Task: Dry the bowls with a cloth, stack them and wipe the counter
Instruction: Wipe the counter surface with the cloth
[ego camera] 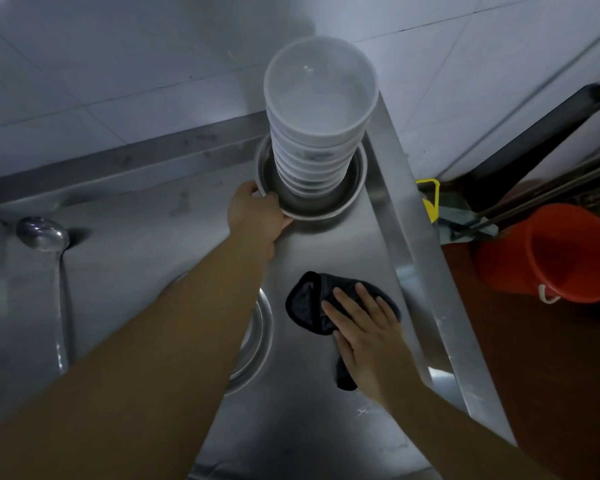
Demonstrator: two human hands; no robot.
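Head-cam view, looking down at a stainless steel counter (326, 427) in a tiled corner.

Right hand (364, 327): fingers straight and slightly spread, palm down, pressing flat on a dark cloth (309, 303). The cloth is bunched, most of it sticking out past the fingertips to the left, w/ a tail trailing back under the wrist. Forearm comes in from the lower right, near the counter's raised right edge.

Left hand (253, 216): arm stretched far fwd, fingers curled over the near-left rim of a shallow metal basin (347, 202), thumb side tucked under the lip. It grips the rim.

Inside that basin, just beyond the left fingers, stands a tall stack of white bowls (319, 109), upright, nested, top bowl open toward the camera. Stack sits at the counter's back-right corner, well fwd of the cloth.

Far left of the left arm: a steel ladle (42, 233) lying on the counter. Beneath the left forearm, a round metal rim (257, 341), partly hidden. Right of the counter, on the floor: an orange bucket (561, 258).
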